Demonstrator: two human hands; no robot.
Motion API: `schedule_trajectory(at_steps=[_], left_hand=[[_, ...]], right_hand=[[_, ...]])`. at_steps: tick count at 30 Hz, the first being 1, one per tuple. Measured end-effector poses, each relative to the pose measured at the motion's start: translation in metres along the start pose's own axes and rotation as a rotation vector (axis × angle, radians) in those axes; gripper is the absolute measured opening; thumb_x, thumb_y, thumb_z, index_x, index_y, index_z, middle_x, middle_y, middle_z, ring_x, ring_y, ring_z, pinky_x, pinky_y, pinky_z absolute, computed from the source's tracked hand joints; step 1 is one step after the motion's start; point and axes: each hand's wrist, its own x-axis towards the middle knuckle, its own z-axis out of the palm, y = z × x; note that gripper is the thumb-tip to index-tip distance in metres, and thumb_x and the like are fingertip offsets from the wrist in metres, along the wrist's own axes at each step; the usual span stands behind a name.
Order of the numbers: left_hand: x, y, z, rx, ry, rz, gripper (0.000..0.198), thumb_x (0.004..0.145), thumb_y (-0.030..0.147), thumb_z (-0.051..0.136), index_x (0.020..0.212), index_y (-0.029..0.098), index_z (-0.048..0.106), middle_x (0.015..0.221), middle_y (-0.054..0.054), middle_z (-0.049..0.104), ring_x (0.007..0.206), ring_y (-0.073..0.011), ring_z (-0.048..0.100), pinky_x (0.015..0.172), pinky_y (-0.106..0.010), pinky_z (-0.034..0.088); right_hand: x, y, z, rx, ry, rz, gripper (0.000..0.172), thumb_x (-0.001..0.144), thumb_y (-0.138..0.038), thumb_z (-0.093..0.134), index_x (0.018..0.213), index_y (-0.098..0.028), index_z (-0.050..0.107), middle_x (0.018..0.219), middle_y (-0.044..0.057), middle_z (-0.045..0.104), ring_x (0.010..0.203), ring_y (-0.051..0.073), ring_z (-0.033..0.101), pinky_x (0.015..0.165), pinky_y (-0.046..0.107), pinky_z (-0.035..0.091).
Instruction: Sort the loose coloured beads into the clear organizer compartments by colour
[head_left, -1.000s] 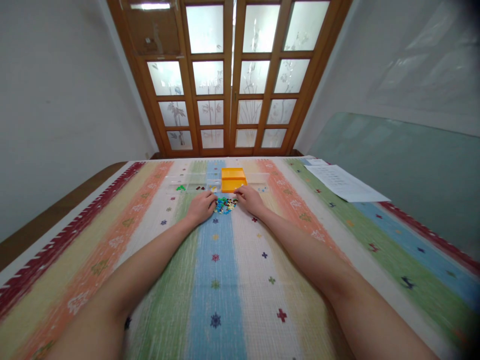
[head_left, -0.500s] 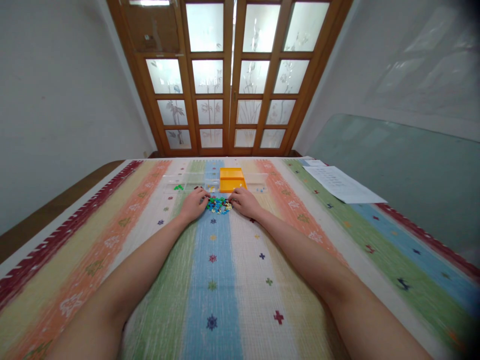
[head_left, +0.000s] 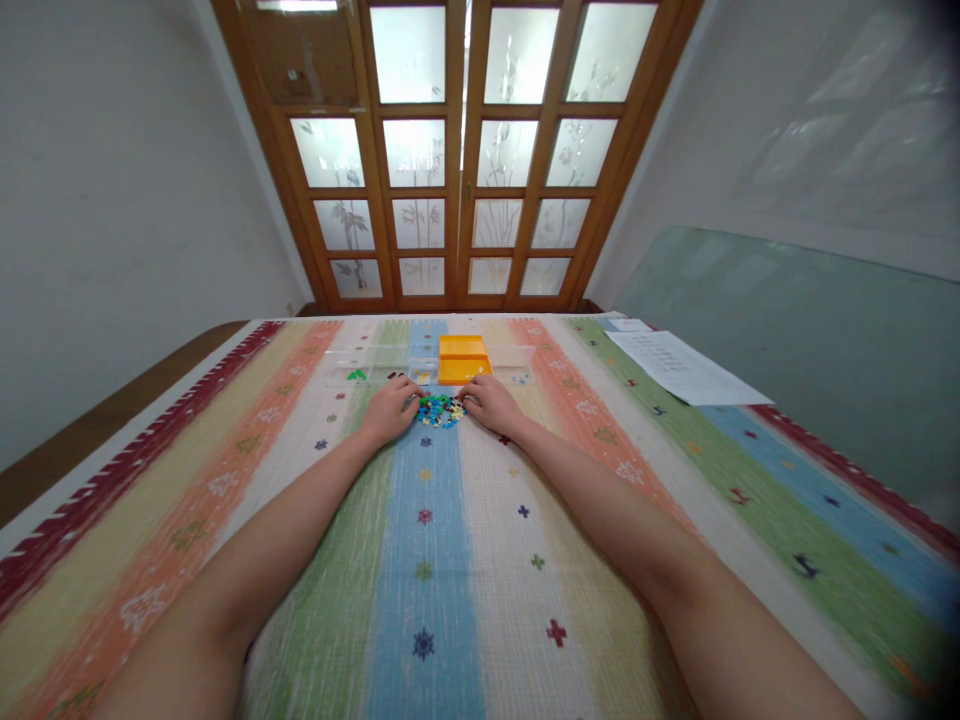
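Observation:
A loose pile of tiny pieces (head_left: 441, 411), mostly blue and green with some yellow, white and dark red, lies on the striped tablecloth (head_left: 431, 600). At the pile's left edge is my left hand (head_left: 391, 408), fingers bent and thumb drawn in; whatever is between the fingertips is too small to make out. From the other side my right hand (head_left: 489, 402) reaches the pile's right edge, its fingers curled in. What they pinch, if anything, is hidden. Just beyond the hands stands an orange open box (head_left: 465, 371) with a raised lid and a few light bits inside.
Clear plastic trays flank the orange box. The left tray (head_left: 337, 368) holds green pieces (head_left: 357, 375), dark ones and yellow ones; the right tray (head_left: 534, 362) holds some light-blue bits (head_left: 519, 380). A printed paper sheet (head_left: 682, 368) lies at the far right. Wooden glazed doors (head_left: 461, 200) stand behind the table.
My left hand has shifted very slightly right along the pile's edge. My right hand stays almost in place, and the pile looks nearly the same.

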Motion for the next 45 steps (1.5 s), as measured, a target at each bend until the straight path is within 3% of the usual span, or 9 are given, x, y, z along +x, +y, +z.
schedule_trajectory(at_steps=[6, 15, 24, 31, 37, 45], left_hand=[[0.000, -0.002, 0.001, -0.010, 0.002, 0.001, 0.023, 0.096, 0.022, 0.052, 0.101, 0.023, 0.074, 0.108, -0.007, 0.069, 0.105, -0.0241, 0.064, 0.095, -0.040, 0.052], [0.000, -0.002, 0.001, -0.005, 0.002, 0.001, 0.022, 0.097, 0.023, 0.053, 0.101, 0.024, 0.074, 0.107, -0.008, 0.069, 0.107, -0.0248, 0.063, 0.097, -0.040, 0.051], [-0.001, -0.002, 0.002, 0.030, 0.030, -0.058, 0.021, 0.096, 0.021, 0.052, 0.099, 0.023, 0.073, 0.107, -0.006, 0.068, 0.103, -0.0227, 0.064, 0.093, -0.037, 0.052], [-0.002, -0.004, 0.004, 0.014, 0.039, -0.054, 0.020, 0.096, 0.020, 0.054, 0.098, 0.023, 0.073, 0.107, -0.006, 0.068, 0.103, -0.0228, 0.064, 0.093, -0.037, 0.052], [-0.002, -0.009, 0.007, 0.014, 0.051, -0.031, 0.021, 0.096, 0.019, 0.053, 0.100, 0.023, 0.074, 0.107, -0.006, 0.068, 0.103, -0.0226, 0.064, 0.092, -0.037, 0.052], [-0.002, -0.009, 0.007, 0.017, 0.033, -0.021, 0.022, 0.096, 0.019, 0.054, 0.102, 0.022, 0.074, 0.107, -0.007, 0.068, 0.102, -0.0229, 0.064, 0.091, -0.037, 0.052]], right_hand=[[0.004, -0.002, 0.002, 0.035, 0.018, 0.085, 0.010, 0.094, -0.028, 0.069, 0.095, -0.020, 0.076, 0.097, 0.007, 0.065, 0.097, 0.021, 0.058, 0.088, 0.031, 0.043], [0.005, -0.010, -0.003, 0.066, 0.078, 0.093, 0.001, 0.088, -0.019, 0.069, 0.088, -0.019, 0.069, 0.091, 0.005, 0.067, 0.090, 0.020, 0.058, 0.083, 0.029, 0.042], [0.011, -0.018, -0.009, 0.254, 0.187, 0.107, 0.006, 0.090, -0.016, 0.062, 0.091, -0.020, 0.066, 0.085, 0.001, 0.069, 0.078, 0.016, 0.059, 0.073, 0.026, 0.040], [0.038, -0.023, 0.002, 0.239, 0.159, 0.074, 0.012, 0.087, -0.012, 0.062, 0.093, -0.019, 0.070, 0.090, 0.003, 0.071, 0.084, 0.018, 0.061, 0.077, 0.027, 0.044], [0.067, -0.027, 0.020, 0.286, 0.172, 0.163, 0.021, 0.087, -0.009, 0.061, 0.100, -0.018, 0.075, 0.097, 0.005, 0.076, 0.089, 0.019, 0.067, 0.084, 0.029, 0.049], [0.078, -0.043, 0.025, 0.174, 0.163, 0.228, 0.023, 0.094, -0.014, 0.061, 0.110, -0.017, 0.077, 0.111, 0.010, 0.078, 0.102, 0.023, 0.070, 0.094, 0.033, 0.051]])
